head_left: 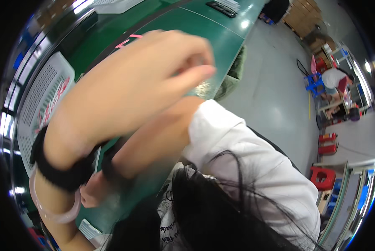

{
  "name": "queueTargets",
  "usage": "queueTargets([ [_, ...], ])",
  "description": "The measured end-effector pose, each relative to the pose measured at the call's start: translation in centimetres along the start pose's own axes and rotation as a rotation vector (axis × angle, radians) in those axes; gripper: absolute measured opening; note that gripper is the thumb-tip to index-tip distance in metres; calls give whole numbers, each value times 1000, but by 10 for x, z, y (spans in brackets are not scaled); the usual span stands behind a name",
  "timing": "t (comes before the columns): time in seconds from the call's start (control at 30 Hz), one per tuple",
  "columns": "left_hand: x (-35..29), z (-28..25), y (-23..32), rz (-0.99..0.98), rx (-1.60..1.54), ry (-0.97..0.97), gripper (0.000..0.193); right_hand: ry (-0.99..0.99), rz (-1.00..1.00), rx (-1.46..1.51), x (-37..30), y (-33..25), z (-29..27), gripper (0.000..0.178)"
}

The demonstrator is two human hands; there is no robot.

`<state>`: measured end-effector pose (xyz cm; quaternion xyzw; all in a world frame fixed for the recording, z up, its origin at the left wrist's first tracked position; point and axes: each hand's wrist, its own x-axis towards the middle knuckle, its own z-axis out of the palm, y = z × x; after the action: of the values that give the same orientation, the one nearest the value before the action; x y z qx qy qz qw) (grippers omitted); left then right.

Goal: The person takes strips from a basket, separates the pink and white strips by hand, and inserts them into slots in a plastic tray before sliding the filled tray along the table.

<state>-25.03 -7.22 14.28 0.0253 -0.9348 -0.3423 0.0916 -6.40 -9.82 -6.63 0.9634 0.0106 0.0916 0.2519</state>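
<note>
Green tabletop (185, 27) runs diagonally behind two bare arms that cross in a fisheye view from the wearer's head. The left hand (162, 69) fills the middle, blurred; its fingers curl inward and its thumb points right, with a gap visible between them, but I cannot tell whether anything is pinched there. That wrist wears a black band (61, 175) and, farther down the forearm, a pale pink bangle (55, 215). The other arm leaves a white sleeve (221, 129) and passes beneath it; the right hand (95, 192), near the bangle, is partly hidden and blurred, so its grip cannot be told. Pink strips (122, 44) lie on the tabletop just beyond the left hand's knuckles, near its dark edge. At far left, a white perforated basket (64, 62) holds red and white pieces (55, 98). Black hair (212, 213) hangs across the bottom. On the right, a grey floor (271, 83) leads to a seated person in a white top (333, 77), a blue stool (315, 83), red fire extinguishers (327, 148) and a red stool (322, 178).
</note>
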Motion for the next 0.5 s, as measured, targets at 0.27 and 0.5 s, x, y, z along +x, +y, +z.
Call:
queueTargets([
  [0.27, 61, 46, 40, 182, -401, -834, 22, -105, 25, 56, -19, 3, -34, 17],
  [0.5, 50, 66, 65, 482, -526, -599, 16, -34, 257, 100, -63, 7, -62, 16],
])
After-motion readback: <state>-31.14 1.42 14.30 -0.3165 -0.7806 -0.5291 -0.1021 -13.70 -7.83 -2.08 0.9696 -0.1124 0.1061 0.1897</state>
